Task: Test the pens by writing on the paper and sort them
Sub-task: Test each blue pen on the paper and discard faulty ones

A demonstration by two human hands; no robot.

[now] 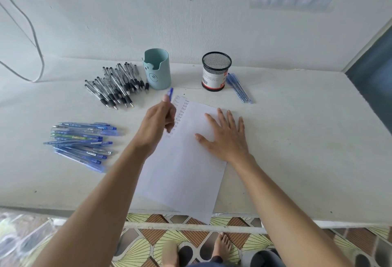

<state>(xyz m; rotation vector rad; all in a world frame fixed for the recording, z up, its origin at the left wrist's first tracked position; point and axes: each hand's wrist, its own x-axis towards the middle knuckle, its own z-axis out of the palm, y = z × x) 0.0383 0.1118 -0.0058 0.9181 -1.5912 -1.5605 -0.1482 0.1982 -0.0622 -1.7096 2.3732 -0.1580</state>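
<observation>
A white sheet of paper (186, 171) lies tilted on the table, with two columns of small written marks near its top left. My left hand (158, 124) grips a blue pen (169, 93) over those marks, the pen's top end pointing up and away. My right hand (226, 135) rests flat on the paper's right side with fingers spread. A pile of blue pens (80, 142) lies at the left. A heap of black-grip pens (115, 85) sits behind it. A few blue pens (238, 87) lie to the right of the mesh cup.
A light blue pen holder (157, 69) and a black mesh cup (216, 71) stand near the wall. The paper's lower corner hangs over the table's front edge (84, 211). A grey cable (34, 50) hangs down the wall at the left. Bare feet show on the patterned floor below.
</observation>
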